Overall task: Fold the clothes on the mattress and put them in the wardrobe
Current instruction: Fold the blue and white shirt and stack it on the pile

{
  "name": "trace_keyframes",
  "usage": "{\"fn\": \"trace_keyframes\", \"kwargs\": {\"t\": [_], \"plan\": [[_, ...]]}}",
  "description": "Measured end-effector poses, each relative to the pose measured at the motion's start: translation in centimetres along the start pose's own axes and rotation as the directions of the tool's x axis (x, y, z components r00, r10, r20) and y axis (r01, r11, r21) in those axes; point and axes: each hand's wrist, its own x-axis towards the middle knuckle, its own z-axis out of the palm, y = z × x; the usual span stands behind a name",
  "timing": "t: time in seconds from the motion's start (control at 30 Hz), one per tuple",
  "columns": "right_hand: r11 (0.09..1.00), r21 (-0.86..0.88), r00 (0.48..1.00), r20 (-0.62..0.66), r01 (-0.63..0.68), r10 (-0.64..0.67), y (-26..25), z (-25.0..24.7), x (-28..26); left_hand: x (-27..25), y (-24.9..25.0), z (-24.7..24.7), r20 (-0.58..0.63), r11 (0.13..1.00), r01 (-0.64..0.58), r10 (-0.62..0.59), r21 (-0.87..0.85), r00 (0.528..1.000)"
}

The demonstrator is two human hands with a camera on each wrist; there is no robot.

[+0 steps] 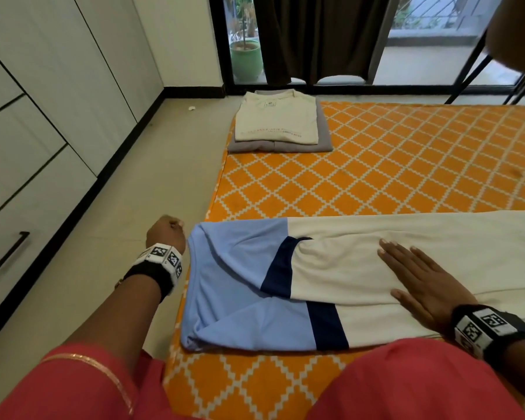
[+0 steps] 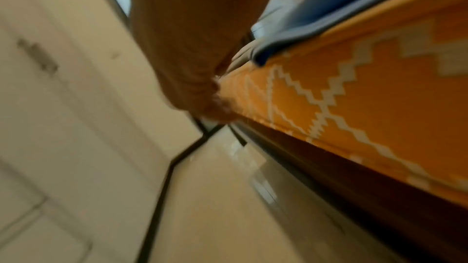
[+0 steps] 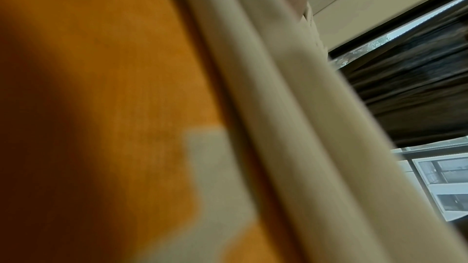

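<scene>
A T-shirt [image 1: 340, 268] in light blue, navy and cream lies lengthwise across the near part of the orange patterned mattress [image 1: 391, 171], its sleeves turned in. My right hand [image 1: 419, 274] lies flat, fingers straight, on the cream part. My left hand [image 1: 167, 230] hangs over the floor just left of the shirt's blue end, fingers curled with nothing in them. In the blurred left wrist view the blue shirt edge [image 2: 316, 17] overhangs the mattress side [image 2: 367, 97]. The right wrist view shows cream folds [image 3: 278, 127] on the orange cover [image 3: 113, 87].
A folded cream shirt [image 1: 276, 122] sits on a folded grey one [image 1: 323, 137] at the mattress's far left corner. White wardrobe doors [image 1: 43, 116] with a black handle [image 1: 6, 253] line the left. Tiled floor [image 1: 164, 165] lies between. A dark curtain [image 1: 315, 37], green pot [image 1: 245, 59] and chair legs [image 1: 467, 77] stand beyond.
</scene>
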Motion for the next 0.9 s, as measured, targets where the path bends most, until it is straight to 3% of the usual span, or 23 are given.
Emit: {"fn": "trace_keyframes", "kwargs": {"t": [0.03,0.1,0.17,0.2,0.23,0.27,0.33,0.47,0.57,0.77,0.9], "plan": [[1.000,-0.002,1.000,0.002,0.000,0.000,0.0,-0.1,0.1,-1.1,0.7,-0.2,-0.096,0.983,-0.117,0.131,0.138,0.987],[1.000,-0.006,1.000,0.001,0.004,-0.004,0.1,0.0,0.2,-5.2,2.7,0.7,-0.113,0.857,-0.458,0.492,0.238,0.863],[1.000,-0.006,1.000,-0.002,0.003,-0.003,0.0,-0.1,0.3,-11.7,5.2,2.9,0.072,0.696,-0.696,0.696,0.176,0.714],[1.000,-0.006,1.000,0.000,0.007,-0.007,-0.1,-0.1,0.3,-14.9,5.7,4.6,0.218,0.654,-0.738,0.706,0.164,0.674],[1.000,-0.005,1.000,0.003,0.013,-0.013,-0.2,-0.1,0.2,-17.7,5.9,6.3,0.364,0.641,-0.741,0.653,0.201,0.664],[1.000,-0.005,1.000,0.004,0.014,-0.014,-0.2,-0.2,0.2,-19.7,5.4,7.8,0.457,0.638,-0.721,0.573,0.271,0.680],[1.000,-0.006,1.000,0.001,0.008,-0.008,-0.1,-0.2,0.3,-21.1,3.7,9.4,0.488,0.601,-0.698,0.508,0.389,0.710],[1.000,-0.008,1.000,0.021,-0.001,0.001,-0.3,-0.4,0.3,-20.0,1.4,9.3,0.553,0.509,-0.746,0.504,0.430,0.663],[1.000,-0.008,0.999,0.044,-0.009,0.009,-0.3,-0.8,0.3,-19.8,1.2,8.7,0.530,0.515,-0.743,0.524,0.426,0.667],[0.999,-0.005,0.996,0.077,-0.038,0.038,-0.3,-1.1,0.1,-19.0,-0.9,7.0,0.343,0.684,-0.559,0.442,0.469,0.829],[0.999,0.005,0.995,0.093,-0.044,0.043,-0.4,-1.3,0.0,-18.7,-1.4,5.9,0.222,0.784,-0.372,0.300,0.497,0.928]]}}
